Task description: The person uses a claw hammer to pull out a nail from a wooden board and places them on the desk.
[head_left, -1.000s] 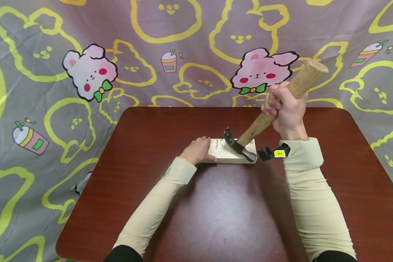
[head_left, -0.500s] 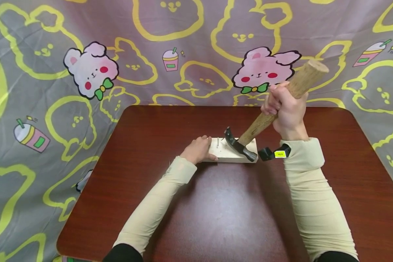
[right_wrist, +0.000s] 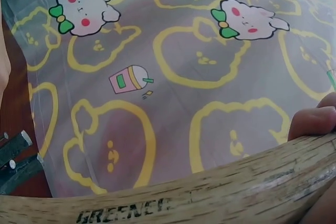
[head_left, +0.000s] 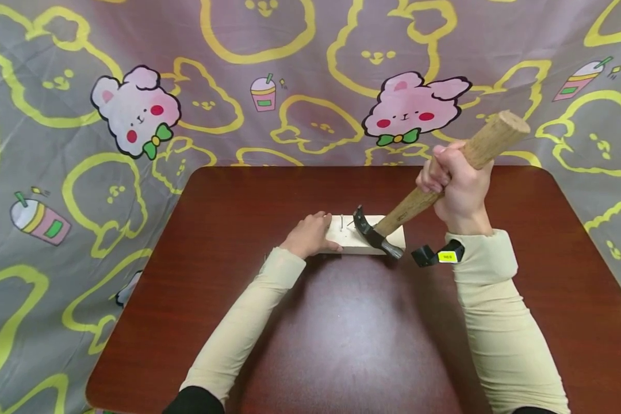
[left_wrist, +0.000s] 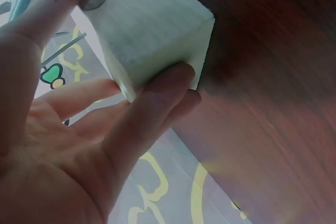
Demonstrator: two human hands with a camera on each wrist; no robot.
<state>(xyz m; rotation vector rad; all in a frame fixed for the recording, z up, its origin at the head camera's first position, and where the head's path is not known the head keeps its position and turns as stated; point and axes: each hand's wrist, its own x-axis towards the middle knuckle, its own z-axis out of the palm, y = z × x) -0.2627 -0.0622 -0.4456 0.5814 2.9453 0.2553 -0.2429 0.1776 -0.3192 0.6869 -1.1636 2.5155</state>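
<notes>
My left hand [head_left: 306, 236] grips the left end of a pale wooden block [head_left: 367, 249], thumb along the near side and fingers over the far edge. In the left wrist view the fingers curl about the block's end [left_wrist: 168, 56]. My right hand [head_left: 460, 187] holds a claw hammer [head_left: 413, 206] by its wooden handle, which leans up to the right. The hammer's dark head lies over the block, claw toward the left and striking face at the near right. A nail [head_left: 341, 222] stands in the block left of the claw. Between the claw's tines [right_wrist: 21, 174] a nail head [right_wrist: 12, 164] shows.
The block rests on a dark red-brown table [head_left: 227, 201] with rounded corners. A patterned cloth [head_left: 310, 80] hangs behind and at both sides of it. A black wrist camera [head_left: 434, 255] sits on the right cuff, close to the block's right end.
My right hand and the hammer handle have swung slightly right and down toward me, after staying nearly still before. The hammer head stays over the block; my left hand keeps its grip.
</notes>
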